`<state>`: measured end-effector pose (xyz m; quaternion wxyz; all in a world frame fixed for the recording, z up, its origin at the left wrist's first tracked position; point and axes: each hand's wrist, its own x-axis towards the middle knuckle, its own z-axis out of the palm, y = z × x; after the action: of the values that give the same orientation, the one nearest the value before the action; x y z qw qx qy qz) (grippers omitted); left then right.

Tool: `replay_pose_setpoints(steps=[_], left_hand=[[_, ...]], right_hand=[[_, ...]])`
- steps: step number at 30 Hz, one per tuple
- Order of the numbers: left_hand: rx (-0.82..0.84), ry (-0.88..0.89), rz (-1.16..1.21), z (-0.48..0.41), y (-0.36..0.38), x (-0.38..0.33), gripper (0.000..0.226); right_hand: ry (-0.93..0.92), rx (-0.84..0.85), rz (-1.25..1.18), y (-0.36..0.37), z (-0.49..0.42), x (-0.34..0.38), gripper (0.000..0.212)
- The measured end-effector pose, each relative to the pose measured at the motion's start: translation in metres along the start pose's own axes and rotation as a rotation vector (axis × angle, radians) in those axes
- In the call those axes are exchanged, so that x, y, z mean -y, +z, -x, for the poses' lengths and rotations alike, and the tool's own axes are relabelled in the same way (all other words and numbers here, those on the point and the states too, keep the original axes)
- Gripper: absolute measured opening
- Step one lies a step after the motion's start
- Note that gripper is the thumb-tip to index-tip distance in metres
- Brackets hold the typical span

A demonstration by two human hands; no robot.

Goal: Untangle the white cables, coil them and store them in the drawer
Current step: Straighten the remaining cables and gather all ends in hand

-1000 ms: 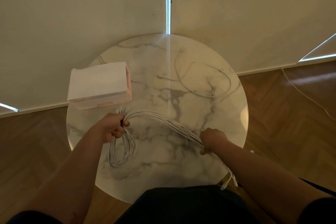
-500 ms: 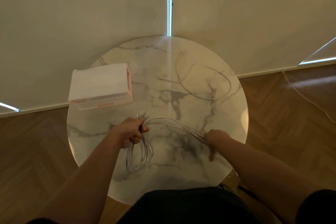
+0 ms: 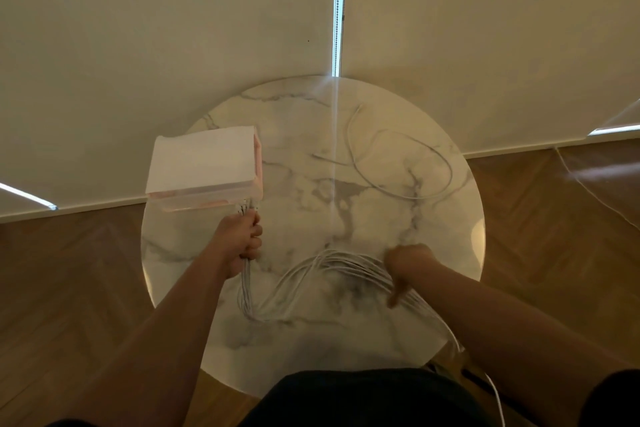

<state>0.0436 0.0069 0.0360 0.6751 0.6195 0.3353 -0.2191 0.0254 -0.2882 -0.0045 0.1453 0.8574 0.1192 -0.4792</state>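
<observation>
Left hand [image 3: 247, 241] with cables [image 3: 332, 262], now beside drawer [image 3: 204, 163].

You've got white cables [image 3: 349, 263] on a white marble table [image 3: 304, 156] veined in grey; left on that table, a drawer box [image 3: 204, 159], white top, pink sides; brown herringbone floor [image 3: 69, 270] beneath it.

Left hand [image 3: 244, 243] grips cable bundle [image 3: 346, 263] beside drawer unit [image 3: 204, 163]; right hand [image 3: 408, 262] holds bundle.

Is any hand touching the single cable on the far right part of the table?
No, the single cable lies alone; the left hand and right hand both hold the cable bundle.
</observation>
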Motion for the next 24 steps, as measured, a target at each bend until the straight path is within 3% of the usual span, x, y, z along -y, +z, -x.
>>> replay_pose_setpoints(steps=[3,6,9,11,13,14,19,22,24], left_hand=[[0.079,0.036,0.136,0.008,0.003,-0.016,0.031],[0.208,0.049,0.231,0.023,0.019,-0.030,0.032],[0.282,0.072,0.312,0.033,0.037,-0.043,0.031],[0.292,0.094,0.394,0.036,0.039,-0.057,0.032],[0.268,0.129,0.474,0.034,0.029,-0.074,0.034],[0.232,0.156,0.502,0.031,0.020,-0.081,0.034],[-0.024,0.227,0.634,0.005,-0.035,-0.087,0.031],[-0.119,0.223,0.764,-0.010,-0.061,-0.072,0.032],[-0.176,0.223,0.822,-0.018,-0.074,-0.065,0.033]], right_hand=[[-0.306,-0.338,-0.189,-0.022,-0.013,0.038,0.131],[-0.553,-0.405,-0.276,-0.034,-0.012,0.083,0.138],[-0.687,-0.316,-0.191,-0.040,-0.010,0.122,0.129],[-0.747,-0.303,-0.231,-0.036,-0.011,0.135,0.101],[-0.736,-0.290,-0.401,-0.031,-0.008,0.136,0.048],[-0.692,-0.235,-0.479,-0.029,-0.006,0.132,0.033],[-0.649,-0.004,-0.600,-0.050,0.006,0.083,0.061],[-0.600,0.048,-0.536,-0.070,0.005,0.059,0.048],[-0.546,-0.096,-0.434,-0.081,0.003,0.054,0.036]])
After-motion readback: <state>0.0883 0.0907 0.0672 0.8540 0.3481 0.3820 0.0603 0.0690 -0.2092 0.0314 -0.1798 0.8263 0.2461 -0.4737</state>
